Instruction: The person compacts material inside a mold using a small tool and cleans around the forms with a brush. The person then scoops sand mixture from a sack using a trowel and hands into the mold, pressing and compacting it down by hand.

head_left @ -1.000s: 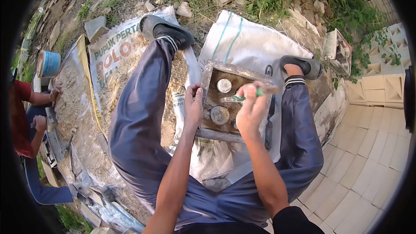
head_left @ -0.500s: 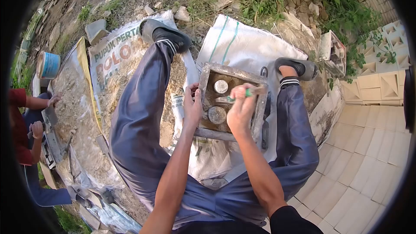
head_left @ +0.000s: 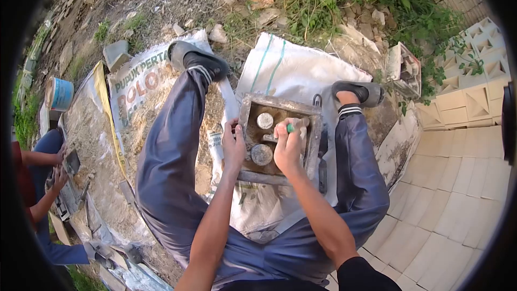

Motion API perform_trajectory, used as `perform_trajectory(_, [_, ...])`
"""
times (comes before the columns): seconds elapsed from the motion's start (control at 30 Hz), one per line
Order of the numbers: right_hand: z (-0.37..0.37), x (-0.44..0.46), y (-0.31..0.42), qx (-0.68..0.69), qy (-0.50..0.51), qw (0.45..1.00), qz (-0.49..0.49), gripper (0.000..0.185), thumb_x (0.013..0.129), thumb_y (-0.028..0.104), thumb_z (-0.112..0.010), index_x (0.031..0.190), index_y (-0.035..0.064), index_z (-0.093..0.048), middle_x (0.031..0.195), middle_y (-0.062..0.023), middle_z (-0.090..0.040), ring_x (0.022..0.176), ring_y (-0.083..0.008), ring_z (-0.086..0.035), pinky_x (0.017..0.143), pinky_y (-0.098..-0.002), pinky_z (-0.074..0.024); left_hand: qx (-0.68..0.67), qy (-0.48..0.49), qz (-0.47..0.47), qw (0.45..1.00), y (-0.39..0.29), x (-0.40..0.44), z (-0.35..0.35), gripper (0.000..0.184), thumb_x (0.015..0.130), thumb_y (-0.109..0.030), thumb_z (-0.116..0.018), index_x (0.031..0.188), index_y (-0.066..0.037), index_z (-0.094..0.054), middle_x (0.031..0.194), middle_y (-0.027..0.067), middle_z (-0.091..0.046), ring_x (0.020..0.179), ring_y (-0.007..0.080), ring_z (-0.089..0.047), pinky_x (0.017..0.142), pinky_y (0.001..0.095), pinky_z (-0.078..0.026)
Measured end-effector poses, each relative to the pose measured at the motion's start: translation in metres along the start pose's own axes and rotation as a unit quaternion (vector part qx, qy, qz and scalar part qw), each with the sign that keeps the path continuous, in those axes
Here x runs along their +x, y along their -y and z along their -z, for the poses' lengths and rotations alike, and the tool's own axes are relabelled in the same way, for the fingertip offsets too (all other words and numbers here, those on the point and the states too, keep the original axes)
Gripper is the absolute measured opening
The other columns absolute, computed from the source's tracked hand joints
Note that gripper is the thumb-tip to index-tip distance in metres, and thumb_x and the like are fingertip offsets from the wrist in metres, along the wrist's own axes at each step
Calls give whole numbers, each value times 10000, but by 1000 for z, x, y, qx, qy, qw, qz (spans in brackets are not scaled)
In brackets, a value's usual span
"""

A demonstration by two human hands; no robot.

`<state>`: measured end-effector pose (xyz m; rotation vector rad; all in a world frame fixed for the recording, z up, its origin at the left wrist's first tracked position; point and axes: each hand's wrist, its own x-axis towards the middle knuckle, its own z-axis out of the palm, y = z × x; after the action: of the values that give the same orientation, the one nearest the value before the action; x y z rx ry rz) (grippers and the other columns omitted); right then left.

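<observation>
Between my legs sits a square mold frame [head_left: 280, 101] with raised walls, smeared with grey cement. Inside it stand two round, pale plugs, the upper plug [head_left: 264, 120] and the lower plug [head_left: 262, 154]. My left hand [head_left: 233, 148] is closed on the frame's left wall, with the fingertips partly hidden. Over the frame's inner right side, my right hand [head_left: 288, 148] grips a green-handled tool [head_left: 290, 128] that looks like a brush. Its head is blurred and partly behind my fingers.
White sacks [head_left: 301, 59] lie under the frame, and a dark tool [head_left: 322, 167] rests by its right wall. At left, a co-worker's hands [head_left: 56, 175] hold a flat grey piece near sandy material. Pale blocks [head_left: 425, 194] are stacked at right; a blue-white bucket [head_left: 60, 94] stands far left.
The view has tilted, so the frame appears lower and farther left. My right hand has shifted and turned the green-handled tool within the frame. The co-worker's hands have come together at a flat piece.
</observation>
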<state>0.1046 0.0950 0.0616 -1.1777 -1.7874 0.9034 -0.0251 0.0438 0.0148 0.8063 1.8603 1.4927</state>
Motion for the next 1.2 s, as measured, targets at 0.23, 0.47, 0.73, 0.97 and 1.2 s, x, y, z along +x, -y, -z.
perform_trajectory(0.23, [39, 61, 97, 206, -77, 973, 76, 199, 1022, 181, -406, 947, -3, -400, 761, -51, -454, 664, -123, -437, 623, -278, -396, -4, 4, 32, 999, -5, -4, 0, 320, 974, -197, -482, 1222, 5, -485, 1061, 185, -571, 973, 264, -553, 884, 376, -428])
perform_trajectory(0.47, [9, 74, 28, 149, -38, 986, 66, 173, 1023, 187, -413, 991, 17, -411, 843, -84, -519, 782, -165, -523, 760, -332, -444, 221, 4, -162, 962, -34, 2, -17, 627, 799, -349, -730, 1294, -82, -452, 1321, 205, -335, 1192, 423, -432, 1000, 473, -396])
perform_trajectory(0.73, [27, 90, 59, 124, -57, 982, 131, 194, 1024, 191, -401, 940, 18, -425, 764, -56, -493, 686, -136, -472, 672, -277, -431, 274, 29, -123, 953, -30, 4, -20, 508, 713, -333, -803, 1158, -181, -610, 1380, 193, -319, 1257, 412, -415, 970, 476, -448])
perform_trajectory(0.97, [5, 80, 0, 61, 14, 989, 131, 125, 1004, 117, -387, 917, 32, -416, 738, -64, -472, 661, -164, -461, 658, -300, -419, 264, 24, -91, 960, -31, 2, -21, 512, 696, -327, -817, 1127, -133, -621, 1308, 210, -409, 1216, 404, -449, 962, 453, -445])
perform_trajectory(1.2, [36, 86, 32, 101, 32, 981, 160, 171, 1009, 174, -407, 925, 30, -440, 740, -85, -482, 667, -203, -476, 673, -339, -415, 235, 15, -91, 968, -29, 1, -20, 494, 685, -337, -827, 1090, -137, -629, 1322, 213, -408, 1221, 422, -456, 947, 484, -439])
